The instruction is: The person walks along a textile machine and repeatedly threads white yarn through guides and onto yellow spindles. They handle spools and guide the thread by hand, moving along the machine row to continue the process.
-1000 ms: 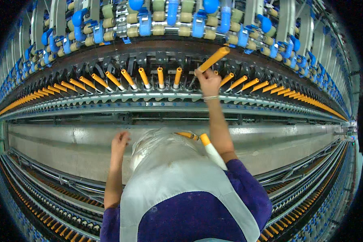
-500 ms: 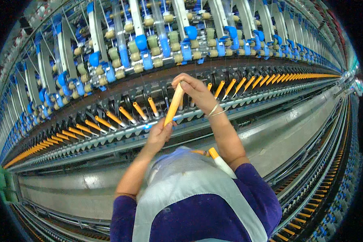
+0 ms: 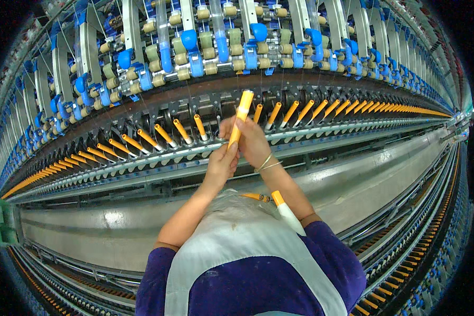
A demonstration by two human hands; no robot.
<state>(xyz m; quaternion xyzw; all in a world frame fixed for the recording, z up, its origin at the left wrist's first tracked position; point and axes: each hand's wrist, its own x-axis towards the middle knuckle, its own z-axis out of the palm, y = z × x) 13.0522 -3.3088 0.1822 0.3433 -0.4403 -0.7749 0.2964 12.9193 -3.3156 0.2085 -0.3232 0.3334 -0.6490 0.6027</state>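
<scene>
The slim tube (image 3: 242,111) was yellow-orange and straight-sided, its top end a deeper orange above a pale, whitish patch; whether that was thread or glare could not be told. It leaned slightly right at the top, held up before the row of orange tubes (image 3: 274,115). The left hand (image 3: 221,166) pinched its lower end, while the right hand (image 3: 252,138) gripped it around the middle.

Smooth plastic tube (image 3: 243,107), matt cloth apron (image 3: 237,239), glossy floor (image 3: 116,231)
</scene>
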